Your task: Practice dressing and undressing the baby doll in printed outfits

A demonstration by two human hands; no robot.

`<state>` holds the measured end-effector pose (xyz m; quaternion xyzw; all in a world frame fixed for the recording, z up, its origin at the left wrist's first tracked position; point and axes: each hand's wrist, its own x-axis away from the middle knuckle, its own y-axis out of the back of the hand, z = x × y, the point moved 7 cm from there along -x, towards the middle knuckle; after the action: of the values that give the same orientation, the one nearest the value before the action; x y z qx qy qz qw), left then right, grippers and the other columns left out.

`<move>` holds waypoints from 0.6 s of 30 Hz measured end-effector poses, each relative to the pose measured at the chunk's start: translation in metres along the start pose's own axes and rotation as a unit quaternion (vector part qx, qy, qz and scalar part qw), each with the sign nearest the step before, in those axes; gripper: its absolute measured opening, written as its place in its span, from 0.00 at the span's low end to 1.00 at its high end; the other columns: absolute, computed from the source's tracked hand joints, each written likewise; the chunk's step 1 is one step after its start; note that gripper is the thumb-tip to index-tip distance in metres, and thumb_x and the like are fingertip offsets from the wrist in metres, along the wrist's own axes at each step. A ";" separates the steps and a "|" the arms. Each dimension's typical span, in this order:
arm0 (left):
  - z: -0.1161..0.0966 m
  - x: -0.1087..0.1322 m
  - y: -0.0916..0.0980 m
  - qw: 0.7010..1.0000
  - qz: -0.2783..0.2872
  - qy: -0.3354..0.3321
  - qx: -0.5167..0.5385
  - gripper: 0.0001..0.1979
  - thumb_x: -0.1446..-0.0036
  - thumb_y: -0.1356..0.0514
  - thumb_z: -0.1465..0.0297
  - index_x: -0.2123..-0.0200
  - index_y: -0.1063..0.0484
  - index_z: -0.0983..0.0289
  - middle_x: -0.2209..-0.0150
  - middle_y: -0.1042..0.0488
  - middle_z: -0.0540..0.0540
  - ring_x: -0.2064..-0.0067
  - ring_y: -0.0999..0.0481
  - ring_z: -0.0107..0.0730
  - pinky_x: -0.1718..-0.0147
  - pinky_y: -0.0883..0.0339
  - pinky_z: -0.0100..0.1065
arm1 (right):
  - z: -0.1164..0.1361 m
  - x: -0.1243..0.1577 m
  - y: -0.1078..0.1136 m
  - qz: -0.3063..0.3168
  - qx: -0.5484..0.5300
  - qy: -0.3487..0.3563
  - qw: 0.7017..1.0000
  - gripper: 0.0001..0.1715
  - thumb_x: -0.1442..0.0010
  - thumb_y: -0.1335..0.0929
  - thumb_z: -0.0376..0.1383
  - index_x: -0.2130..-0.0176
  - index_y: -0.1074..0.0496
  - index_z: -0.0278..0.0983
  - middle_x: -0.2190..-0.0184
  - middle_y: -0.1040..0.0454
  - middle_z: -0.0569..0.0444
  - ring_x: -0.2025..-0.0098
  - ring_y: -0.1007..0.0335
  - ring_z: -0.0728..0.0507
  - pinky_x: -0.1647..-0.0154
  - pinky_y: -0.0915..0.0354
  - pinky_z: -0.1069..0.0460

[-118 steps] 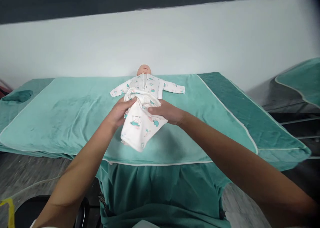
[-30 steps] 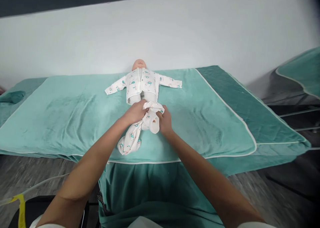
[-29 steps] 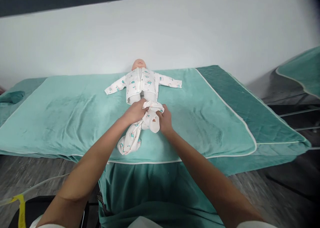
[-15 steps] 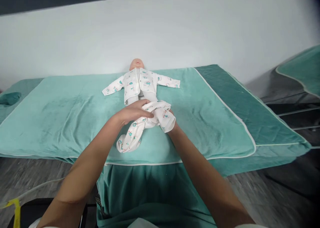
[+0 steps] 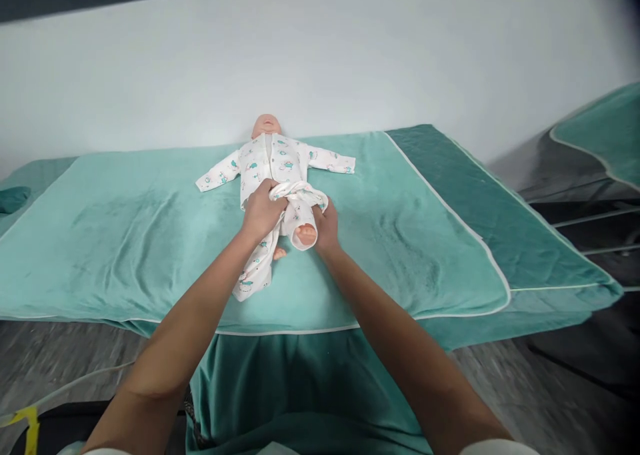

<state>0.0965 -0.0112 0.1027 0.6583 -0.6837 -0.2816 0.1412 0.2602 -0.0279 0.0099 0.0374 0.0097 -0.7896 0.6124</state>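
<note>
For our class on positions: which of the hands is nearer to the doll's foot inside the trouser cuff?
Right. The right hand is just right of the foot in view; the left hand grips the trousers farther off, beyond and left of it.

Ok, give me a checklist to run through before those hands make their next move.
1. Left hand gripping the white fabric trousers with teal prints: ok.
2. Right hand gripping them too: cannot tell; its fingers are partly hidden by cloth.
3. One pink doll foot at a trouser cuff: ok, showing in the opening.
4. Other pink foot in its cuff: not ok, it shows outside, beside the loose leg.
5. White long-sleeved printed jacket fully buttoned: cannot tell.
</note>
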 end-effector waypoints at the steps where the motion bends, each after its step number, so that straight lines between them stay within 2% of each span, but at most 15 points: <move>1: 0.003 -0.001 0.002 1.000 -0.006 0.001 0.016 0.08 0.48 0.40 0.69 0.62 0.30 0.59 0.62 0.24 0.49 0.56 0.26 0.37 0.54 0.36 0.36 | 0.002 -0.004 0.004 -0.030 0.013 0.020 0.999 0.17 0.43 0.38 0.47 0.58 0.35 0.42 0.55 0.25 0.50 0.48 0.32 0.40 0.46 0.36 0.47; 3: 0.008 -0.003 0.005 0.998 0.000 0.002 0.061 0.07 0.48 0.38 0.67 0.64 0.30 0.60 0.64 0.26 0.48 0.57 0.27 0.36 0.55 0.36 0.34 | 0.006 -0.014 0.009 -0.051 0.036 0.054 0.997 0.13 0.43 0.38 0.46 0.61 0.35 0.42 0.59 0.25 0.52 0.52 0.32 0.40 0.48 0.36 0.47; 7: 0.027 -0.005 0.007 0.977 0.063 0.035 0.200 0.12 0.49 0.33 0.62 0.67 0.28 0.61 0.69 0.28 0.47 0.64 0.29 0.31 0.62 0.36 0.31 | 0.005 -0.036 0.006 0.031 0.058 0.084 0.994 0.11 0.41 0.36 0.47 0.64 0.34 0.42 0.63 0.26 0.54 0.56 0.33 0.40 0.50 0.36 0.47; 9: 0.040 -0.005 0.004 0.952 0.093 0.065 0.286 0.14 0.50 0.31 0.60 0.67 0.28 0.62 0.72 0.29 0.47 0.68 0.30 0.28 0.67 0.37 0.29 | 0.004 -0.043 0.005 0.068 0.074 0.094 0.991 0.10 0.41 0.35 0.46 0.66 0.34 0.42 0.66 0.28 0.55 0.59 0.34 0.41 0.53 0.37 0.48; 11: 0.053 -0.006 0.000 0.917 0.096 0.083 0.377 0.16 0.53 0.28 0.60 0.68 0.27 0.63 0.74 0.29 0.46 0.72 0.32 0.25 0.71 0.38 0.27 | 0.008 -0.045 0.006 0.084 0.082 0.115 0.986 0.08 0.43 0.33 0.43 0.66 0.33 0.41 0.67 0.30 0.56 0.61 0.35 0.43 0.55 0.37 0.48; 14: 0.069 -0.008 -0.005 0.870 0.069 0.088 0.481 0.19 0.57 0.25 0.60 0.69 0.26 0.64 0.74 0.28 0.46 0.75 0.31 0.24 0.73 0.38 0.26 | 0.040 -0.041 0.006 0.106 0.080 0.206 0.969 0.12 0.44 0.30 0.41 0.60 0.31 0.41 0.57 0.29 0.52 0.53 0.33 0.41 0.50 0.36 0.46; 15: 0.072 -0.008 -0.006 0.859 0.061 0.085 0.501 0.19 0.57 0.25 0.60 0.68 0.26 0.64 0.74 0.27 0.46 0.75 0.30 0.24 0.73 0.37 0.26 | 0.056 -0.038 0.001 0.135 0.088 0.240 0.957 0.14 0.43 0.30 0.43 0.57 0.30 0.41 0.53 0.29 0.49 0.48 0.33 0.39 0.47 0.36 0.45; 16: 0.074 -0.008 -0.007 0.852 0.054 0.081 0.514 0.18 0.57 0.24 0.61 0.68 0.26 0.64 0.73 0.26 0.47 0.74 0.29 0.24 0.73 0.36 0.26 | 0.071 -0.035 -0.009 0.191 0.114 0.256 0.941 0.17 0.41 0.29 0.45 0.54 0.29 0.41 0.50 0.28 0.48 0.45 0.34 0.38 0.44 0.37 0.44; 18: 0.075 -0.007 -0.007 0.845 0.047 0.073 0.528 0.18 0.55 0.24 0.61 0.68 0.25 0.64 0.73 0.25 0.47 0.74 0.28 0.23 0.73 0.35 0.25 | 0.090 -0.030 -0.037 0.331 0.188 0.235 0.894 0.20 0.42 0.27 0.51 0.58 0.26 0.39 0.55 0.25 0.48 0.50 0.31 0.38 0.49 0.37 0.45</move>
<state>0.0606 0.0107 0.0401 0.6194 -0.7467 0.1778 -0.1649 0.2276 0.0046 0.1003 0.3371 -0.0085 -0.4965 0.7999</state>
